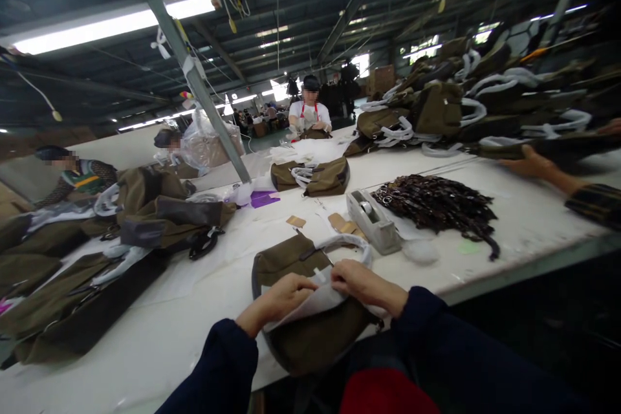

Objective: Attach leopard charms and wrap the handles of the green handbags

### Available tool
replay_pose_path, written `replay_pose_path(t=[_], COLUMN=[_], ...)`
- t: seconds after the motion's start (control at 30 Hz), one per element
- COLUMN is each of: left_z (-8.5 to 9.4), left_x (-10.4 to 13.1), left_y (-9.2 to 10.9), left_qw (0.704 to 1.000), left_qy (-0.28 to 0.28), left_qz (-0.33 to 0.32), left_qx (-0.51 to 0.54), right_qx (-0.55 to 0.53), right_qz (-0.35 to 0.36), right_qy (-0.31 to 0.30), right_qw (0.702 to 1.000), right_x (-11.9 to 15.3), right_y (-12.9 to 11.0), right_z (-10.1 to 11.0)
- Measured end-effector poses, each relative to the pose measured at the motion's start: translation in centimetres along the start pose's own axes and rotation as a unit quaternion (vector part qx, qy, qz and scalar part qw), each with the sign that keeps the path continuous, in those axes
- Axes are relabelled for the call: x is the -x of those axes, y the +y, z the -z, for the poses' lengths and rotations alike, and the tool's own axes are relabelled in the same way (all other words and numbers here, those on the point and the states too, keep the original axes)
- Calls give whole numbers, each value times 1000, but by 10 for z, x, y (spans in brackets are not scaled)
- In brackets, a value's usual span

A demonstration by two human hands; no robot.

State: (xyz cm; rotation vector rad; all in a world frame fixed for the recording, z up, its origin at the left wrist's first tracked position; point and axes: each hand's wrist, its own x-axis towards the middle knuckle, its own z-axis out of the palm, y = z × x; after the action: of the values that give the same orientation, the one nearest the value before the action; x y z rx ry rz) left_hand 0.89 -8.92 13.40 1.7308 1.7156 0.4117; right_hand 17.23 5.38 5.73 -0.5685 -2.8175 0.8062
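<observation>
An olive-brown handbag [320,336] lies in front of me at the table's near edge, its handle [352,242] wrapped in white. Across the bag's middle runs a thin white wrapping sheet [305,305]. My left hand [285,297] is closed at the sheet's left part, fingertips pressed on it. Opposite it, my right hand [358,279] is closed in a pinch at the sheet's upper edge, close to the handle. A small white strip [320,275] shows between the two hands. What lies under the fingers is partly hidden.
A tape dispenser [372,223] and a heap of dark brown straps [434,204] are beyond my right hand. Bags are piled at left [165,213] and right [436,110]. A co-worker's hand [531,165] reaches in from the right. A metal post [194,71] rises from the table.
</observation>
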Motion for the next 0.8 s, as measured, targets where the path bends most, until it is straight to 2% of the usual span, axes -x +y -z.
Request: replay_pose_path(t=[0.07,0.1,0.13,0.17,0.23,0.3,0.37,0.5,0.8], left_z=[0,-5,-13,-24,-48,-67,-77,-74,-66], left_x=[8,12,14,15,13,8,4,5,9], left_y=[20,31,41,49,54,45,30,9,10], left_qw=[991,978,966,961,959,957,959,966,975], left_qy=[98,155,188,183,129,99,95,105,96], left_qz=[24,25,12,-16,-69,-71,-58,-36,-47], left_qx=[-92,-138,-177,-205,-245,-263,-262,-235,-197], right_qx=[2,3,4,4,4,4,4,0,-12], right_qz=[-6,-8,-10,-10,-9,-8,-7,-7,-15], right_qy=[-2,-2,-4,-6,-12,-13,-14,-29,-49], right_qw=[1000,1000,1000,1000,1000,1000,1000,1000,999], right_x=[-2,-3,-4,-5,-7,-8,-9,-12,-18], right_y=[-1,0,0,2,4,6,8,13,18], right_z=[1,1,0,0,-2,-3,-3,-3,-5])
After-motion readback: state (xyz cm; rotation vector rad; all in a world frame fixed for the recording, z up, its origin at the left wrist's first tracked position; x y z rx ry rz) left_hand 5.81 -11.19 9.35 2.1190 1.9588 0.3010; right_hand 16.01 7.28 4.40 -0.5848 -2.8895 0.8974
